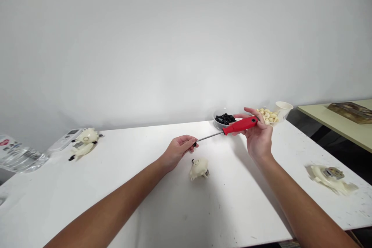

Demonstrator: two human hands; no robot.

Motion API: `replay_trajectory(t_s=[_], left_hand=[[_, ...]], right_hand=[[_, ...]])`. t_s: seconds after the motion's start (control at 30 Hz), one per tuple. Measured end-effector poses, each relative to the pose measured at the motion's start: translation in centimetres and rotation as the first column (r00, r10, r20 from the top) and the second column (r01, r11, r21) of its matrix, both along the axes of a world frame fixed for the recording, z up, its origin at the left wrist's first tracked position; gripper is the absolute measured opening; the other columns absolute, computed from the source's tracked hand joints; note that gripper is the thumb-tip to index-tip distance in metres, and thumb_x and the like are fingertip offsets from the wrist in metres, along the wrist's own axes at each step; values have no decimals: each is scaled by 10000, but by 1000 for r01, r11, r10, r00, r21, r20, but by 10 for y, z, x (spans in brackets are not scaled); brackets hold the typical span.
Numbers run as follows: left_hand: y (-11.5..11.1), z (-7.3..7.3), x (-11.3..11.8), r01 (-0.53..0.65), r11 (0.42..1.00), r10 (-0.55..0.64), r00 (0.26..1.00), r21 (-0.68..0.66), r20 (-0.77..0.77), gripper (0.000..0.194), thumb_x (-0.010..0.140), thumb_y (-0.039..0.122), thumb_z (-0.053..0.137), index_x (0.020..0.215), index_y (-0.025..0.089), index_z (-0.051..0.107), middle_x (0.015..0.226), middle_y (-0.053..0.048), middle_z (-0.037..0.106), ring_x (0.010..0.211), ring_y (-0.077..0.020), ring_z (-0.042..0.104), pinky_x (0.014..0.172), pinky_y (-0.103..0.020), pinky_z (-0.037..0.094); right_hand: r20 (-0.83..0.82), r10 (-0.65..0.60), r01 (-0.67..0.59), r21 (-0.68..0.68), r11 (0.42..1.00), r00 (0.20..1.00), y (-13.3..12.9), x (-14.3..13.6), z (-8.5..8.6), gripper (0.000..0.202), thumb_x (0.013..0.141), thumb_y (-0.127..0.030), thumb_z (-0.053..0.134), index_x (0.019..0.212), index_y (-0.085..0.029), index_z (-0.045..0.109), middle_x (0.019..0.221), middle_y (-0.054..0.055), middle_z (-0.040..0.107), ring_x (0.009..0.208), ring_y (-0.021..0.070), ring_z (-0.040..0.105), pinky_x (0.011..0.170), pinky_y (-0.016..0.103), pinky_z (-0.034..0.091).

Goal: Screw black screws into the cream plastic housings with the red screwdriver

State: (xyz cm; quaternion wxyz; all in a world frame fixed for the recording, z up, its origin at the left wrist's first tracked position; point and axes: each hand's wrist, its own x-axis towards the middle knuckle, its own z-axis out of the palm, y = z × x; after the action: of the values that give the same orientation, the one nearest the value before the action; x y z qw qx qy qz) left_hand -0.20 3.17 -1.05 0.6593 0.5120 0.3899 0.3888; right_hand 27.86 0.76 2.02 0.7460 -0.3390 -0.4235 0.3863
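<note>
My right hand (258,137) grips a screwdriver (240,125) by its red handle, with some fingers stretched out. The metal shaft points left and a little down. At its tip, my left hand (182,148) pinches a small black part (195,144); fingers hide some of it. Below the shaft, a cream plastic housing (199,168) with small lugs rests on the table, apart from both hands. Behind the red handle stands a clear round tub (216,122) holding black pieces (225,119).
Cream caps (267,116) and a white paper cup (282,111) are behind my right hand. More cream housings (88,136) lie at left beside a white remote (65,139) and a water bottle (21,157). Another cream part with grey metal (331,176) lies at right.
</note>
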Motion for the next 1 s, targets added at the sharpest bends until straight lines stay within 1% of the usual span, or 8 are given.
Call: replay_trajectory(t_s=[0.1, 0.2, 0.37, 0.43, 0.6, 0.83, 0.93, 1.0], left_hand=[[1, -1, 0, 1, 1000, -1, 1000, -2, 10, 342, 824, 463, 845, 931, 148, 766, 902, -75, 752, 742, -128, 567, 771, -285, 467], [1, -1, 0, -4, 1000, 4, 1000, -5, 10, 335, 829, 460, 844, 932, 150, 768, 900, -74, 755, 741, -123, 567, 763, -275, 463], [0, 0, 0, 1, 1000, -1, 1000, 1, 8, 341, 815, 466, 852, 915, 151, 770, 882, -72, 754, 729, -125, 567, 759, -276, 463], [0, -1, 0, -7, 1000, 7, 1000, -4, 10, 340, 818, 467, 850, 920, 152, 770, 885, -70, 753, 735, -126, 566, 762, -275, 461], [1, -2, 0, -10, 1000, 10, 1000, 1, 8, 344, 826, 468, 844, 934, 151, 766, 900, -73, 751, 744, -129, 563, 761, -276, 459], [-1, 1, 1, -7, 1000, 7, 1000, 11, -19, 347, 828, 478, 834, 917, 151, 760, 900, -75, 749, 734, -135, 563, 769, -293, 463], [-1, 2, 1, -8, 1000, 8, 1000, 16, -23, 336, 828, 474, 832, 908, 155, 762, 897, -72, 749, 733, -137, 571, 773, -297, 466], [-1, 2, 1, -9, 1000, 10, 1000, 20, -23, 334, 827, 471, 832, 912, 156, 762, 897, -74, 752, 729, -137, 573, 773, -300, 467]], right_hand=[[34, -33, 33, -3, 999, 999, 0, 0, 0, 420, 921, -487, 511, 1216, -234, 670, 1073, 102, 764, 863, 283, 748, 571, 342, 554], [95, -122, 128, -63, 990, 988, 2, 0, 0, 386, 958, -512, 560, 1163, -217, 702, 925, 79, 752, 810, 252, 719, 547, 314, 542], [161, -245, 264, -112, 958, 956, 7, 2, -5, 355, 898, -564, 701, 788, -241, 603, 698, -13, 586, 635, 184, 617, 507, 283, 529], [158, -205, 226, -132, 965, 966, 8, 4, -8, 355, 924, -581, 637, 814, -245, 606, 755, 5, 618, 697, 202, 641, 522, 292, 543], [38, -2, 5, -64, 998, 999, 6, 4, -7, 397, 950, -503, 461, 1152, -242, 681, 1053, 82, 732, 923, 268, 704, 579, 340, 575], [169, -229, 247, -91, 965, 959, 4, -1, -3, 371, 915, -577, 686, 880, -208, 695, 838, 37, 693, 712, 192, 644, 565, 303, 558], [206, -248, 277, -127, 952, 947, 5, -1, -6, 428, 885, -631, 699, 851, -204, 684, 801, 27, 664, 695, 186, 622, 548, 293, 558], [167, -202, 227, -145, 963, 965, 5, -1, -6, 491, 906, -695, 612, 936, -213, 700, 888, 56, 706, 776, 221, 667, 555, 306, 565]])
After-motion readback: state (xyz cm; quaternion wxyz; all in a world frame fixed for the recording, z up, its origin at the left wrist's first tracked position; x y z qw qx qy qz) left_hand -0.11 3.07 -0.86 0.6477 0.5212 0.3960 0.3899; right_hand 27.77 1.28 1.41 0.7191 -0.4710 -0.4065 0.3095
